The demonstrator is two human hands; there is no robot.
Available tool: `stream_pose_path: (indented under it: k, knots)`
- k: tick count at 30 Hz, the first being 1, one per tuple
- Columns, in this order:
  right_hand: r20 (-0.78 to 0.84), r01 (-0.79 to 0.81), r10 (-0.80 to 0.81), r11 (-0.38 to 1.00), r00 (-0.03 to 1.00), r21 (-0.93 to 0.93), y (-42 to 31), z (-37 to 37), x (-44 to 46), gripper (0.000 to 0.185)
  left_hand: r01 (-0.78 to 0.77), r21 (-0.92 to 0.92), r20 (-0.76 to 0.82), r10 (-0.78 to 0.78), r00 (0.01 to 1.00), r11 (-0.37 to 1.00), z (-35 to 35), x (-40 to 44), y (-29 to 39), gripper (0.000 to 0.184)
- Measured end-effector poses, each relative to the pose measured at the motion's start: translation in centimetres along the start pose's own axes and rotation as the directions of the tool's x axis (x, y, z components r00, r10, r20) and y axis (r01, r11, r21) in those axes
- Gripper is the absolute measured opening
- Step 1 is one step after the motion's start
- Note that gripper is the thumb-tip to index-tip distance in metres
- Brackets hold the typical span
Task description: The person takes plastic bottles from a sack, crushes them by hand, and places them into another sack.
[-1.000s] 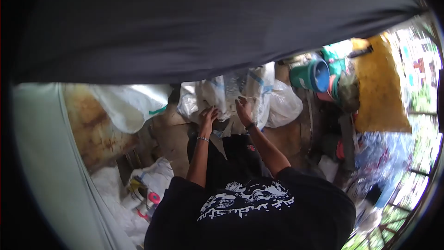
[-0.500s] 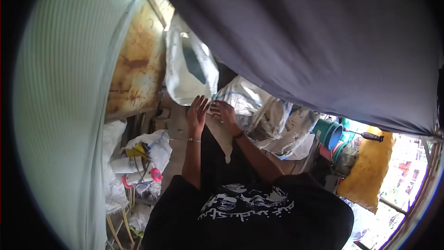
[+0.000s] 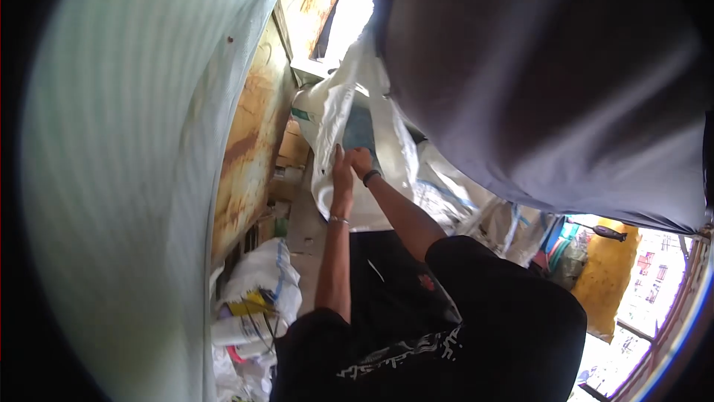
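Note:
A white woven sack [image 3: 401,153] hangs in front of me, its mouth gaping around a grey-blue patch. Both my hands are together at this opening, near the middle of the view. My left hand [image 3: 343,173], with a bracelet on the wrist, has its thumb side up and its other fingers curled toward the right. Closed like a fist, my right hand [image 3: 361,160] meets it, with a dark band on that wrist. Whatever lies between the fingers is too small or hidden to make out.
A pale striped curtain [image 3: 141,179] hangs at left beside a rusty panel [image 3: 249,134]. Dark cloth [image 3: 543,82] droops from above right. A filled white bag [image 3: 256,272] stands lower left. More sacks [image 3: 509,227] and a yellow sack [image 3: 606,272] are at right.
The view has shifted, and the hanging sack appears larger and closer. My hands, earlier spread below the sack's lower edge, are now drawn together in front of its opening.

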State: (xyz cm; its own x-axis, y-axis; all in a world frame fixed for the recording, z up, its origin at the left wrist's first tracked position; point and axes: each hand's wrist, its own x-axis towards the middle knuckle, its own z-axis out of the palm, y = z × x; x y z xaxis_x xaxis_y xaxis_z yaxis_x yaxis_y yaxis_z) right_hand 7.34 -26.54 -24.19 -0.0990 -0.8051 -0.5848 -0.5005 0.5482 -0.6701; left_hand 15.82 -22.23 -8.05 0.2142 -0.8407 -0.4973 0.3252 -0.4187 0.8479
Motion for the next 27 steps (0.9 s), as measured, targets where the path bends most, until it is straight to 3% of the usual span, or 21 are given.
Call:
stream_pose_path:
  k: [2,4,8,11,17,20,22,23,24,25,26,27]
  knots:
    - [-0.07,-0.111,0.104,0.989,0.992,-0.095,0.6,1.9,4.8,0.038,0.018,0.085,0.031,-0.021,0.999,0.996,-0.8,1.9,-2.6,0.068]
    - [-0.085,-0.142,0.131,0.978,0.988,-0.15,2.5,4.6,9.8,0.04,-0.089,0.175,0.005,0.089,0.996,0.981,-0.9,1.7,-2.5,0.068]
    - [-0.089,-0.183,0.168,0.962,0.982,-0.203,7.7,10.0,17.5,0.043,-0.074,0.144,-0.038,0.081,0.996,0.987,-2.0,2.2,-5.3,0.063]
    - [-0.1,-0.199,0.181,0.955,0.978,-0.22,10.6,13.0,20.1,0.047,0.058,-0.179,-0.04,-0.066,0.997,0.982,-2.4,2.2,-6.2,0.061]
    - [-0.205,-0.139,0.103,0.975,0.973,-0.172,10.1,12.7,19.2,0.056,0.211,0.049,-0.053,-0.208,0.977,0.976,-3.1,1.9,-6.9,0.057]
    - [-0.361,0.042,-0.084,0.991,0.929,-0.124,10.2,11.1,19.5,0.06,-0.077,0.181,0.042,0.07,0.997,0.98,-2.2,-1.3,-4.8,0.053]
    - [-0.486,0.105,-0.072,0.994,0.871,0.041,-0.4,4.0,7.5,0.062,-0.182,0.18,0.096,0.167,0.981,0.967,-1.0,-5.1,-0.7,0.043]
    - [-0.542,0.169,-0.146,0.986,0.828,-0.007,-3.5,1.7,3.2,0.055,-0.213,0.18,0.107,0.196,0.975,0.96,-0.5,-6.6,1.1,0.039]
    - [-0.591,0.226,-0.218,0.972,0.776,-0.063,-6.4,-0.5,-1.0,0.049,-0.174,0.237,0.021,0.174,0.985,0.956,0.3,-9.3,4.8,0.032]
    - [-0.483,0.22,-0.318,0.943,0.816,-0.249,-6.5,-1.7,-3.4,0.047,-0.309,0.137,0.006,0.311,0.95,0.941,0.4,-10.2,5.4,0.027]
    - [-0.527,0.348,-0.403,0.915,0.749,-0.205,-7.5,-2.7,-5.8,0.042,-0.321,0.167,-0.032,0.331,0.943,0.932,0.0,-11.2,6.6,0.027]
    - [-0.457,0.463,-0.506,0.861,0.732,-0.211,-8.9,-4.8,-9.7,0.039,-0.331,0.198,-0.071,0.35,0.934,0.923,-0.4,-12.3,7.8,0.028]
